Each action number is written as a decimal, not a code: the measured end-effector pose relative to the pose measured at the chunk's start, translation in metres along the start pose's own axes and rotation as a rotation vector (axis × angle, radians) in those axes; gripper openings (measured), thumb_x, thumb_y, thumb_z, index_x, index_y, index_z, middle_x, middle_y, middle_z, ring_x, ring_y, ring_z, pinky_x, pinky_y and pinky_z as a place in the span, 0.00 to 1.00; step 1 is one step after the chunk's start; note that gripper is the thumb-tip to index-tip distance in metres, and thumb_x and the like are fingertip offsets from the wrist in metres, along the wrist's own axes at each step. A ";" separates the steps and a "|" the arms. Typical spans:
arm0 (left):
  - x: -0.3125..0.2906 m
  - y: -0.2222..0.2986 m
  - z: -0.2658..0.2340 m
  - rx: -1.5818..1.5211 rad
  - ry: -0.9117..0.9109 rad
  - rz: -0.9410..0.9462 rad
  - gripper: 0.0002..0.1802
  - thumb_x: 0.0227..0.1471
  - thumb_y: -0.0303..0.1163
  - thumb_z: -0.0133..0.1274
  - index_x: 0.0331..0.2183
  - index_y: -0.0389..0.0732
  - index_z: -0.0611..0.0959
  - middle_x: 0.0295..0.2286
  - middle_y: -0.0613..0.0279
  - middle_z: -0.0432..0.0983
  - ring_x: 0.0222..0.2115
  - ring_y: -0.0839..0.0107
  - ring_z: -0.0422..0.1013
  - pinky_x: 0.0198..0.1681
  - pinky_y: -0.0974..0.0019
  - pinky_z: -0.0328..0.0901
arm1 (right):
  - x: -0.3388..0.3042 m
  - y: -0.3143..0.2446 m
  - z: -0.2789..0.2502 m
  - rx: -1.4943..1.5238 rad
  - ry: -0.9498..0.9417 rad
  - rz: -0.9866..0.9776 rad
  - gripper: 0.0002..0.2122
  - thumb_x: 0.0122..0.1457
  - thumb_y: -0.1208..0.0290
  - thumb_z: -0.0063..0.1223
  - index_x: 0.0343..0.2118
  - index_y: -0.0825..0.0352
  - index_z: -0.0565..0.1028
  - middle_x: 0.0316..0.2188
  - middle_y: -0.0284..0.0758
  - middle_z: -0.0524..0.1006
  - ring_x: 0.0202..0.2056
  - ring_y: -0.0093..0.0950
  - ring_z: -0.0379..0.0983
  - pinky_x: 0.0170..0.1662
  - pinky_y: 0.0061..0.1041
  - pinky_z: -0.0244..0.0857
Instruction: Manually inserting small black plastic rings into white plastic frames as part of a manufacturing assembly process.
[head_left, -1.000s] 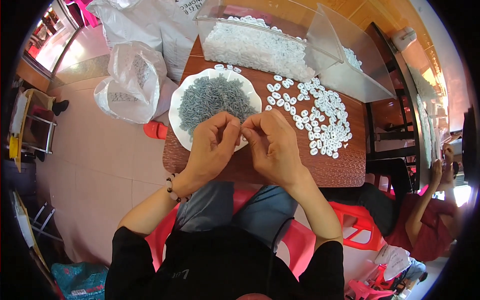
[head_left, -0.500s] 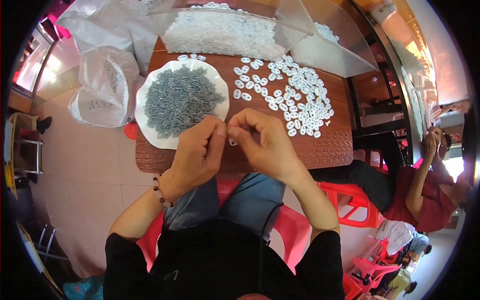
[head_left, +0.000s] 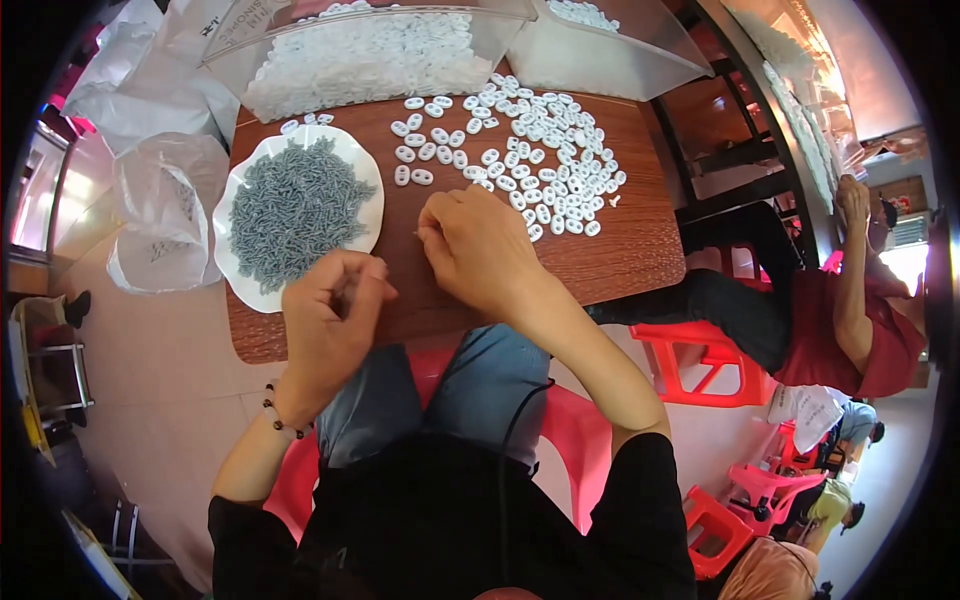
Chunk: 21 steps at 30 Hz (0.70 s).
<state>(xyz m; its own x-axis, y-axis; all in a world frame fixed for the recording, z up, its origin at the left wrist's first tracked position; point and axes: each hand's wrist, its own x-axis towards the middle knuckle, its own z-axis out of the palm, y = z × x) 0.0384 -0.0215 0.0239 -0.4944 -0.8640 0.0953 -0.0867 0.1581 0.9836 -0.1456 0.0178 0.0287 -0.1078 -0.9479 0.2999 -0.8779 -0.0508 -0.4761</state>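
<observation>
My left hand [head_left: 335, 308] is closed, with curled fingers, beside the lower right rim of a white scalloped plate [head_left: 372, 205]. Whatever its fingertips hold, if anything, is too small to make out. Heaped on that plate are small grey screws [head_left: 295, 210]. Over the middle of the table my right hand [head_left: 482, 245] points its bent fingers down, thumb and forefinger drawn together. Its fingertips are partly hidden, so their contents cannot be named. Just beyond it lie many small white oval plastic pieces [head_left: 560, 150] with holes, spread across the right of the brown table [head_left: 640, 255].
Clear bins [head_left: 370, 60] of white pieces stand along the far edge. White sacks [head_left: 165, 210] sit on the floor at the left. To the right, a person in a red top [head_left: 850, 325] sits near a red stool [head_left: 695, 365]. Other people are farther back.
My hands have parted: the left moved left and down, the right slightly left toward the white pieces. The whole view has shifted, with the table now farther left.
</observation>
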 end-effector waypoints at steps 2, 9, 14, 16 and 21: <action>-0.007 0.004 0.003 0.052 0.002 0.034 0.02 0.53 0.24 0.53 0.30 0.35 0.79 0.21 0.71 0.76 0.17 0.90 0.63 0.19 0.81 0.54 | 0.005 0.005 0.009 -0.031 -0.022 0.003 0.03 0.52 0.72 0.52 0.25 0.64 0.72 0.23 0.37 0.74 0.31 0.38 0.70 0.34 0.37 0.64; -0.016 0.011 0.006 0.153 -0.031 0.136 0.03 0.52 0.22 0.54 0.31 0.35 0.80 0.21 0.69 0.73 0.18 0.87 0.65 0.20 0.81 0.57 | 0.012 0.009 0.014 -0.045 0.009 0.011 0.05 0.52 0.71 0.52 0.25 0.65 0.76 0.23 0.39 0.75 0.31 0.39 0.72 0.34 0.38 0.65; -0.025 0.015 0.012 0.060 -0.144 -0.025 0.03 0.54 0.22 0.51 0.33 0.32 0.78 0.26 0.65 0.76 0.25 0.83 0.68 0.29 0.80 0.63 | 0.011 0.020 -0.004 0.056 0.007 0.082 0.04 0.52 0.73 0.52 0.27 0.66 0.77 0.22 0.41 0.76 0.27 0.40 0.73 0.31 0.35 0.66; -0.026 0.015 0.014 -0.037 -0.153 -0.116 0.03 0.56 0.23 0.50 0.34 0.33 0.76 0.26 0.65 0.75 0.25 0.83 0.67 0.29 0.79 0.63 | 0.010 0.023 -0.009 0.150 0.021 0.095 0.05 0.52 0.75 0.52 0.30 0.68 0.77 0.22 0.40 0.77 0.24 0.34 0.74 0.28 0.28 0.66; -0.022 0.013 0.021 -0.166 -0.176 -0.184 0.07 0.59 0.28 0.47 0.32 0.35 0.76 0.26 0.64 0.75 0.24 0.82 0.67 0.29 0.79 0.62 | 0.003 0.030 -0.036 0.401 -0.023 0.218 0.07 0.54 0.75 0.51 0.33 0.72 0.78 0.22 0.34 0.78 0.24 0.19 0.71 0.29 0.20 0.65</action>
<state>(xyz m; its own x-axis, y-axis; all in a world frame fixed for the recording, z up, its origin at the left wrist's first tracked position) 0.0302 0.0091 0.0315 -0.6272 -0.7724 -0.1005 -0.0531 -0.0863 0.9949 -0.1888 0.0246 0.0448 -0.2552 -0.9566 0.1410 -0.5859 0.0370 -0.8096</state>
